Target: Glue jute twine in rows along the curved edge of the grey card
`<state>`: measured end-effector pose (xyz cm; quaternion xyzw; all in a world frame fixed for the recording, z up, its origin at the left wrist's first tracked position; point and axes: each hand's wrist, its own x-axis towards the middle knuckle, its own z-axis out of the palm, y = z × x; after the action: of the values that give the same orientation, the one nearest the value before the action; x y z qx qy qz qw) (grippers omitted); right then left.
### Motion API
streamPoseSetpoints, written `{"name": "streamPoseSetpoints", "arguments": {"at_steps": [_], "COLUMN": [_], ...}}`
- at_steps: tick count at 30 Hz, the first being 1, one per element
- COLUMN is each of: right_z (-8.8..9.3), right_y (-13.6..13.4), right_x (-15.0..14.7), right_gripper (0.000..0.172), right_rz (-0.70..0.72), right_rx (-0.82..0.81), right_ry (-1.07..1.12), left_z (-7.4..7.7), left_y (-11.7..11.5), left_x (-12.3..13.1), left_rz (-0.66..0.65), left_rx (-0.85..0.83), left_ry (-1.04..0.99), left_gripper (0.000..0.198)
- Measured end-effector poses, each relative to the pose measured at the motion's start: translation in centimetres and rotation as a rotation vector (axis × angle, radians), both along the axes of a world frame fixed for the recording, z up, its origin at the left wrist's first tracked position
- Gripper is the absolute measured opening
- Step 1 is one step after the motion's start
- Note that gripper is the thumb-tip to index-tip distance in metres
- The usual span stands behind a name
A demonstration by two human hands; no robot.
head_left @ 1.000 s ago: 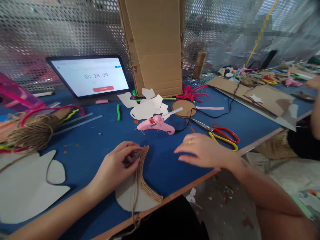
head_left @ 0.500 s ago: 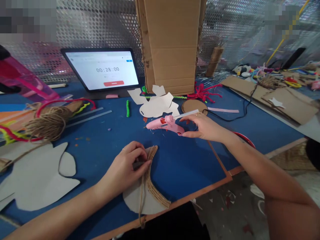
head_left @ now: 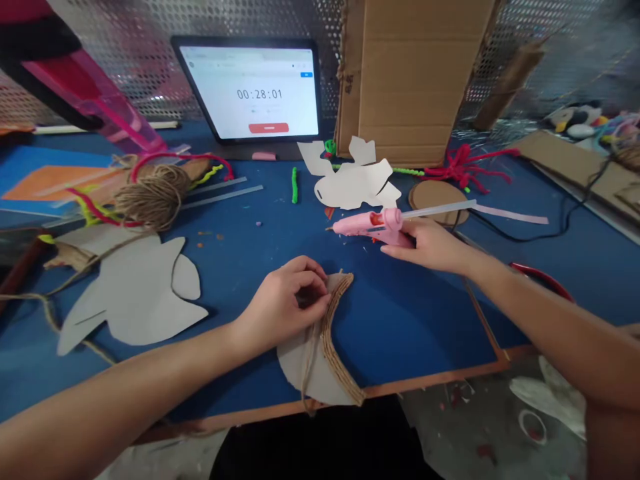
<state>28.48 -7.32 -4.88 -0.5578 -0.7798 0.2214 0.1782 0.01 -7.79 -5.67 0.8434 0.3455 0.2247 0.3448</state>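
My right hand [head_left: 427, 245] is wrapped around the handle of a pink hot glue gun [head_left: 370, 225]. A clear glue stick [head_left: 440, 208] pokes out of the gun's back, and the nozzle points left. My left hand [head_left: 293, 297] pinches a curved grey cardboard piece [head_left: 320, 380] near its upper end, at the table's front edge. Rows of brown twine [head_left: 337, 357] line the inner curve of that piece. A loose strand of twine [head_left: 311, 357] runs down across it from under my left fingers. The fingertips partly hide the upper end.
At left lie a large grey cardboard cutout [head_left: 140, 293] and a ball of twine [head_left: 155, 197]. A tablet with a timer [head_left: 255, 93] and a tall cardboard box [head_left: 410, 80] stand behind. White cutouts [head_left: 355, 183], a cardboard disc [head_left: 435, 195] and red-handled scissors [head_left: 543, 280] surround the gun.
My right hand has closed around the glue gun's handle and tilted it slightly. The view has shifted left and down. My left hand stays on the cardboard piece.
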Motion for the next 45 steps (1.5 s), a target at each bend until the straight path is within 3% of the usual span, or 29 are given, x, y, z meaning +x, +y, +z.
{"name": "streamPoseSetpoints", "arguments": {"at_steps": [7,12,20,25,36,42,45], "right_z": [-0.1,0.4,1.8,1.1,-0.6,-1.3,-1.0], "right_y": [0.2,-0.1,-1.0,-2.2,-4.5,-5.1,-5.3], "right_x": [-0.4,-0.4,0.6,0.5,-0.9,0.2,-0.1], "right_gripper": [0.031,0.040,0.027,0.030,0.020,0.038,0.038], "right_rz": [-0.129,-0.189,-0.157,-0.263,-0.251,-0.228,-0.253], "right_rx": [-0.047,-0.077,-0.069,-0.044,0.040,0.026,-0.012], "right_ry": [0.153,0.296,0.406,0.494,0.573,0.558,0.542], "left_z": [0.1,0.2,-0.2,-0.5,-0.3,-0.1,-0.2], "left_y": [-0.3,-0.4,-0.3,-0.4,-0.8,-1.0,-1.0], "left_x": [0.0,0.1,0.2,0.3,0.8,0.9,0.9], "left_rz": [-0.025,-0.034,-0.092,-0.116,-0.083,-0.077,-0.085], "left_rx": [-0.029,-0.028,0.104,0.189,0.350,0.388,0.413], "left_ry": [-0.016,-0.026,0.007,0.022,0.182,0.271,0.286], "left_gripper": [0.009,0.005,0.006,0.004,0.005,0.013,0.014]}}
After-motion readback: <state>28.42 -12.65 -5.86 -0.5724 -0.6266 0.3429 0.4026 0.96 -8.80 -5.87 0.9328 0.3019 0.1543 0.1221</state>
